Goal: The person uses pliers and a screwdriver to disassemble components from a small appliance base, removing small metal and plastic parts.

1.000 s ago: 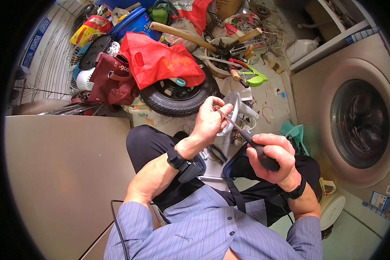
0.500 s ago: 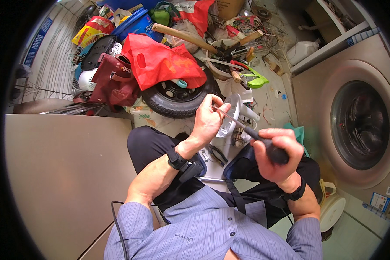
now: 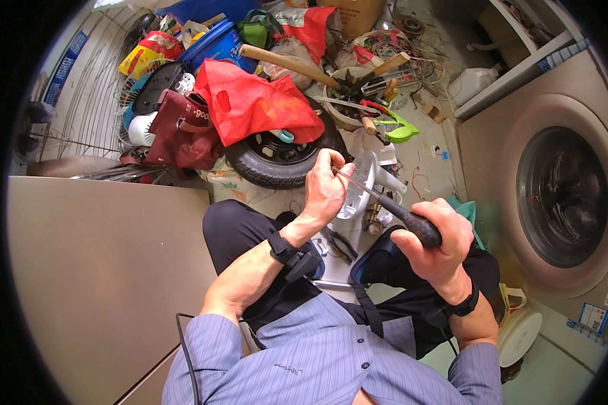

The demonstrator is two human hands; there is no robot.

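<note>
Grey flat board (image 3: 108,283) sits on my left side, and past it lies a black tire (image 3: 277,158) with a red bag (image 3: 257,101) on top. My left hand (image 3: 325,192) is curled up, and its fingers pinch the thin metal tip of the screwdriver (image 3: 388,206). Just behind that hand is the white plastic part (image 3: 365,182), over my knees and close to the tip. My right hand (image 3: 436,239) is shut tight around the black handle. Far right is the round door of a washing machine (image 3: 561,196). I think the sharp tip could slip off the smooth plastic and poke my left fingers if I push too hard. The white part could also tip over, because I cannot tell if anything holds it.
</note>
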